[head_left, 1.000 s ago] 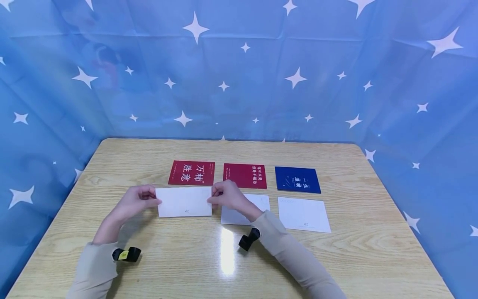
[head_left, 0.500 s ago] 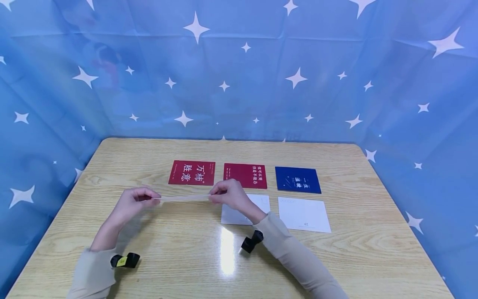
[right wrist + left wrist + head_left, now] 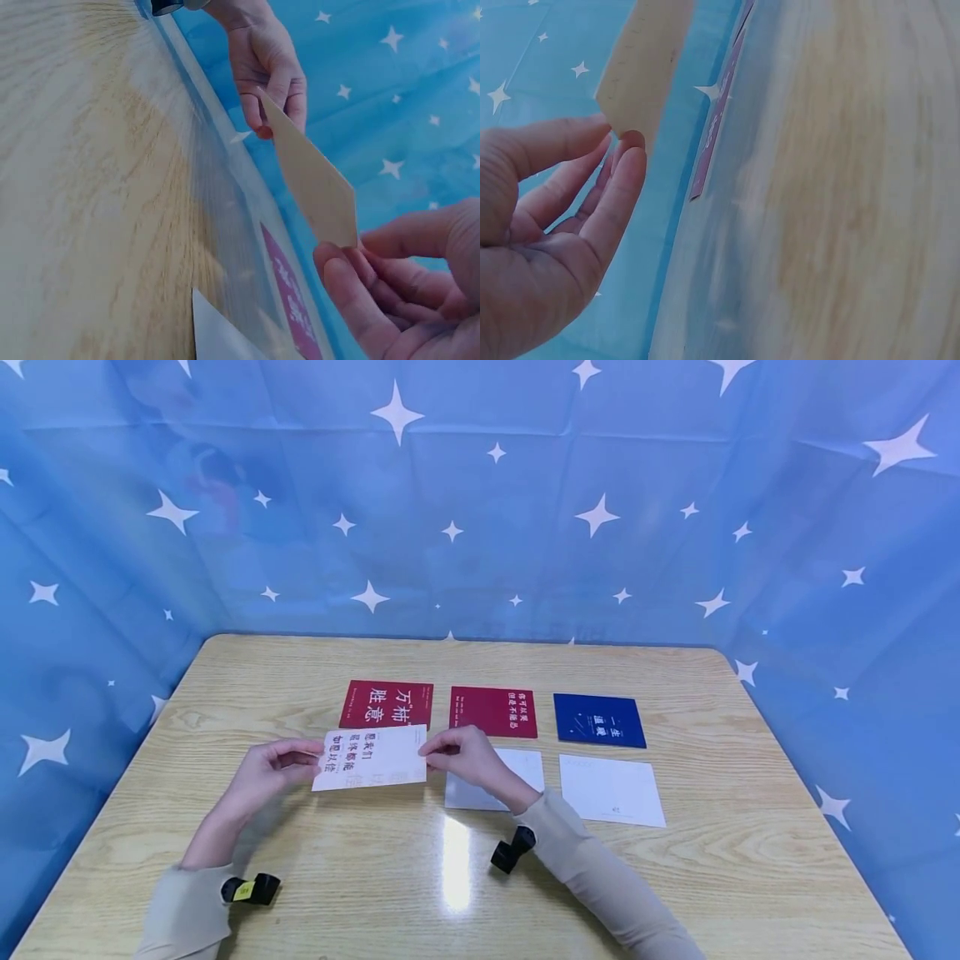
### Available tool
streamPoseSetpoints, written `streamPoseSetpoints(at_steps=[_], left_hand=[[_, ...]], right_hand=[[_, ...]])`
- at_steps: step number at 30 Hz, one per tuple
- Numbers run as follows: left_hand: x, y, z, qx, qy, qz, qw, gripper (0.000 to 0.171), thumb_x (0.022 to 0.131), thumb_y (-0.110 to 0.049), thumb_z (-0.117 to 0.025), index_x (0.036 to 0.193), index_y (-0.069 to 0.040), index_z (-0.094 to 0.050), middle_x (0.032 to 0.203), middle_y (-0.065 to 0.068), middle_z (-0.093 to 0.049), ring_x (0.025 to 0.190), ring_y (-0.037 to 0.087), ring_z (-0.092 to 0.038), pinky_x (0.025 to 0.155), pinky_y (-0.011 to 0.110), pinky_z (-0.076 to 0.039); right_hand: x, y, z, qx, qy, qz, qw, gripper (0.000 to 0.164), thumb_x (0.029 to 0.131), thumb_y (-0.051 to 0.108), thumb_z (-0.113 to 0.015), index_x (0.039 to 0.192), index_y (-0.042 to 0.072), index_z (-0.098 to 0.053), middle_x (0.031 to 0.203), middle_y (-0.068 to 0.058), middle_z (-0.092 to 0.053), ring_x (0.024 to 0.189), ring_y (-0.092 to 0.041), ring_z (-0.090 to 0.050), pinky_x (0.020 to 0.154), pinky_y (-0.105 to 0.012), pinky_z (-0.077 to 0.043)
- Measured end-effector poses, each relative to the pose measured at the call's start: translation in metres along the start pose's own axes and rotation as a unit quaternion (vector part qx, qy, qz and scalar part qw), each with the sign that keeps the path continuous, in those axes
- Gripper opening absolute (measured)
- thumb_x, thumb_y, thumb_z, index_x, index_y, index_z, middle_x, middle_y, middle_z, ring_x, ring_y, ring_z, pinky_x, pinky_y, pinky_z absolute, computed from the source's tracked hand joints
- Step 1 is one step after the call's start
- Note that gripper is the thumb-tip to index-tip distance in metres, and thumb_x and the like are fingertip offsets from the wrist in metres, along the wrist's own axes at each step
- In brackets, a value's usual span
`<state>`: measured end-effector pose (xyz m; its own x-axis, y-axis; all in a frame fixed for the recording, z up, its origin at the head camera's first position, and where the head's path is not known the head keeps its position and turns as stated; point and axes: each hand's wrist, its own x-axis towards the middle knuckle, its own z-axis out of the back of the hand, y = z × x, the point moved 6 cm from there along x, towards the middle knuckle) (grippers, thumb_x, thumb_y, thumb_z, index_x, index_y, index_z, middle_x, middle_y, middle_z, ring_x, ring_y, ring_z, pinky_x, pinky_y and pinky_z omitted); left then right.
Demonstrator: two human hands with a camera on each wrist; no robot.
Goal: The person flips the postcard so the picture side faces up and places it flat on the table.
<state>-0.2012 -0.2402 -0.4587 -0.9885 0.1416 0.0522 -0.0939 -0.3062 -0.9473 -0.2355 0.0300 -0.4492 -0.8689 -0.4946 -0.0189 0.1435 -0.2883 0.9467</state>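
Note:
Between my two hands a white postcard (image 3: 382, 758) is held up off the table, its side with dark Chinese characters facing up in the head view. My left hand (image 3: 276, 770) pinches its left edge between thumb and fingers. At the right edge my right hand (image 3: 467, 757) pinches it too. In the left wrist view the card (image 3: 641, 75) rises from the fingertips, and the right wrist view shows it (image 3: 315, 180) tilted, spanning both hands. Partly behind its far edge lies a red card (image 3: 386, 702) with white characters.
A second red card (image 3: 493, 712) and a blue card (image 3: 600, 720) continue the back row on the wooden table (image 3: 360, 877). Two white cards lie in front of them, one (image 3: 468, 789) partly under my right forearm, the other (image 3: 611, 789) farther right. A starry blue curtain (image 3: 480, 568) stands behind.
The held postcard has turned over between my hands, from its near-blank side through edge-on to the printed side. Both hands stay almost in place; the cards on the table have not moved.

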Motion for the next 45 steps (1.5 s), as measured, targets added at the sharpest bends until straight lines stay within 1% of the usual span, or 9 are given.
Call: streamPoseSetpoints(at_steps=[5,12,17,25,32,36,39,43,45], left_hand=[[0.0,0.001,-0.003,0.02,-0.002,0.005,0.9998,0.036,0.077,0.008,-0.067,0.113,0.012,-0.06,0.102,0.02,-0.063,0.081,0.006,-0.062,0.067,0.022,-0.052],[0.002,0.005,-0.005,0.047,-0.005,0.015,0.9988,0.04,0.076,0.007,-0.069,0.115,0.01,-0.06,0.109,0.025,-0.059,0.08,0.004,-0.06,0.067,0.022,-0.052],[0.004,0.005,-0.006,0.079,-0.003,0.012,0.9968,0.041,0.074,0.005,-0.072,0.113,0.01,-0.061,0.11,0.025,-0.059,0.079,0.006,-0.059,0.067,0.021,-0.051],[0.008,0.007,-0.011,0.132,0.013,0.014,0.9911,0.041,0.07,0.005,-0.073,0.11,0.01,-0.062,0.098,0.018,-0.062,0.08,0.018,-0.059,0.065,0.021,-0.049],[0.008,0.005,-0.016,0.145,0.022,0.018,0.989,0.043,0.069,0.007,-0.073,0.109,0.014,-0.061,0.097,0.018,-0.061,0.08,0.022,-0.058,0.063,0.02,-0.049],[0.01,0.003,-0.018,0.167,0.02,0.004,0.9857,0.042,0.068,0.006,-0.074,0.107,0.014,-0.062,0.096,0.019,-0.061,0.08,0.024,-0.059,0.065,0.02,-0.049],[0.012,0.0,-0.02,0.182,0.015,-0.006,0.9831,0.041,0.067,0.007,-0.074,0.105,0.014,-0.062,0.097,0.021,-0.062,0.078,0.024,-0.059,0.064,0.02,-0.049],[0.013,-0.004,-0.022,0.211,0.009,-0.006,0.9774,0.039,0.065,0.007,-0.074,0.102,0.014,-0.063,0.098,0.022,-0.061,0.075,0.023,-0.059,0.062,0.02,-0.047],[0.014,-0.005,-0.024,0.231,0.008,-0.011,0.9729,0.038,0.064,0.008,-0.074,0.1,0.015,-0.064,0.097,0.023,-0.06,0.073,0.023,-0.058,0.06,0.021,-0.046]], right_hand=[[-0.001,-0.002,0.0,-0.013,-0.012,0.004,1.0,0.034,0.079,0.002,-0.073,0.111,-0.004,-0.063,0.088,-0.016,-0.067,0.079,-0.022,-0.063,0.071,-0.023,-0.052],[-0.002,-0.012,-0.008,0.008,-0.009,-0.028,1.0,0.062,0.076,-0.001,-0.074,0.132,-0.001,-0.048,0.086,-0.011,-0.068,0.079,-0.018,-0.065,0.074,-0.025,-0.053],[-0.002,-0.016,-0.013,-0.011,-0.007,-0.03,0.999,0.064,0.076,-0.002,-0.074,0.132,-0.006,-0.045,0.084,-0.012,-0.068,0.077,-0.017,-0.065,0.072,-0.024,-0.053],[0.002,-0.023,-0.017,-0.046,-0.007,-0.047,0.998,0.063,0.075,0.0,-0.075,0.131,-0.009,-0.046,0.08,-0.008,-0.067,0.072,-0.014,-0.063,0.071,-0.022,-0.052],[0.007,-0.023,-0.019,-0.087,-0.013,-0.062,0.994,0.059,0.074,0.001,-0.076,0.127,-0.01,-0.051,0.079,-0.007,-0.068,0.071,-0.013,-0.064,0.075,-0.026,-0.053],[0.008,-0.02,-0.019,-0.097,-0.012,-0.064,0.993,0.044,0.073,0.0,-0.076,0.114,-0.009,-0.06,0.068,-0.002,-0.063,0.06,-0.008,-0.056,0.074,-0.025,-0.052],[0.01,-0.018,-0.021,-0.104,0.0,-0.055,0.993,0.019,0.074,-0.002,-0.074,0.078,-0.005,-0.056,0.054,0.002,-0.048,0.048,-0.006,-0.038,0.058,-0.019,-0.042],[0.014,-0.015,-0.025,-0.119,0.016,-0.038,0.992,0.05,0.074,-0.005,-0.073,0.062,0.008,-0.026,0.046,0.004,-0.034,0.042,-0.007,-0.026,0.047,-0.018,-0.027],[0.015,-0.014,-0.026,-0.13,0.017,-0.036,0.991,0.053,0.073,-0.006,-0.073,0.061,0.012,-0.024,0.045,0.004,-0.034,0.041,-0.006,-0.026,0.045,-0.018,-0.026]])
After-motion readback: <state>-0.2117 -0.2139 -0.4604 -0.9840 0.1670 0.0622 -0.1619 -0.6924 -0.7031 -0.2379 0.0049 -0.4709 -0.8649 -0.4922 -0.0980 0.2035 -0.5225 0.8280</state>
